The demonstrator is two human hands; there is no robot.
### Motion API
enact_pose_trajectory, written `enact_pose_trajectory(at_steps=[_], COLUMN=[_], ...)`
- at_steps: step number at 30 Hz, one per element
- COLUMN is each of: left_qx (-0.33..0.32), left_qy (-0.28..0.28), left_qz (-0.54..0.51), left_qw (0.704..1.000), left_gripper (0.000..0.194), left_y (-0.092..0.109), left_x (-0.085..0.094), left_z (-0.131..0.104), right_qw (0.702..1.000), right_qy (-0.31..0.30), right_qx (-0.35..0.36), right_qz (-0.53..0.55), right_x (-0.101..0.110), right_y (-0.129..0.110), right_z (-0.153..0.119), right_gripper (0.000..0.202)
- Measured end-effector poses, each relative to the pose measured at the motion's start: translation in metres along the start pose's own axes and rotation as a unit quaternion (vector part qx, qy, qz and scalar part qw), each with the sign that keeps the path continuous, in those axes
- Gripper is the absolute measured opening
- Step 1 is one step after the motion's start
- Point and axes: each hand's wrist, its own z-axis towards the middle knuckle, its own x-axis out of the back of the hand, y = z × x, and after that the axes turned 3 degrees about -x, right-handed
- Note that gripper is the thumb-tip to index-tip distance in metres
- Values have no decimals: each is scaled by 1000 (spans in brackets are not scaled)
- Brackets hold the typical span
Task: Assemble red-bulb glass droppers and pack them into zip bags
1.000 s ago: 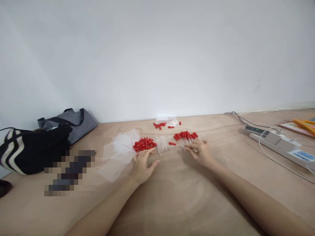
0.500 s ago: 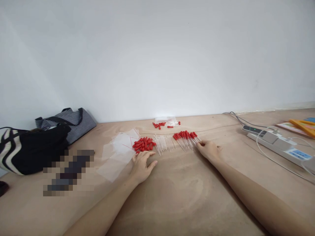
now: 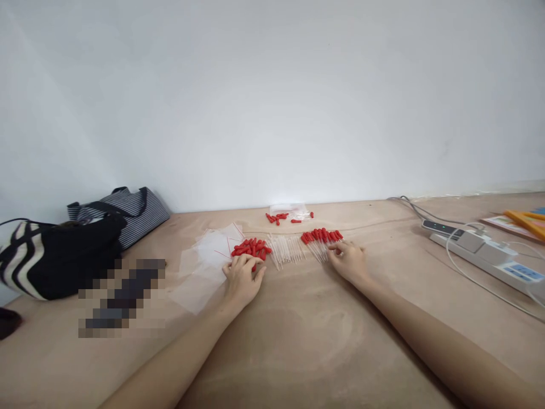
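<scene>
My left hand [image 3: 243, 278] rests at the near edge of a pile of red caps [image 3: 252, 248], its fingers bent over the closest ones and its thumb apart. Right of the pile lies a row of thin white sticks [image 3: 287, 250]. Beyond that row, several red-tipped sticks [image 3: 321, 236] lie side by side, tips toward the wall. My right hand [image 3: 347, 260] is at their near right side, fingers closed together over the stick ends; what it pinches, if anything, is too small to tell.
Clear plastic bags [image 3: 200, 267] lie left of the caps. More red caps [image 3: 276, 217] and a small bag [image 3: 289, 210] are near the wall. Dark bags [image 3: 63, 255] stand at left; a power strip [image 3: 489, 258] with cables and a yellow object [image 3: 525, 224] are at right.
My left hand has shifted slightly left onto the near caps. My right hand has moved left, over the near ends of the red-tipped sticks. The view has shifted slightly.
</scene>
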Motion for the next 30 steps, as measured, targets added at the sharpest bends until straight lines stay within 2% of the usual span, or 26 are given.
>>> enact_pose_trajectory(at_steps=[2, 4, 7, 10, 18, 24, 27, 30], left_qx=[-21, -53, -97, -115, -123, -133, -137, -149], left_qy=[20, 15, -10, -22, -24, -17, -11, -4], left_qz=[27, 51, 88, 100, 111, 106, 101, 86], left_qw=[999, 997, 991, 988, 986, 985, 985, 985], left_gripper=[11, 15, 18, 16, 19, 21, 21, 22], left_y=[0, 2, 7, 11, 10, 11, 12, 13], left_x=[-3, -7, -14, -19, -23, -25, -19, -3], left_z=[11, 23, 38, 45, 45, 46, 43, 30], right_qw=[999, 997, 990, 982, 973, 972, 973, 976], right_qy=[-14, -37, -96, -142, -174, -171, -161, -150], right_qx=[38, 46, 7, -24, -43, -32, -14, 26], right_qz=[-24, -57, -102, -125, -147, -160, -162, -158], right_x=[-5, -9, -13, -17, -27, -31, -27, -15], right_y=[-15, -32, -55, -70, -79, -84, -84, -79], right_z=[-1, 0, 7, 16, 27, 27, 24, 13], right_gripper=[23, 24, 26, 28, 27, 26, 29, 31])
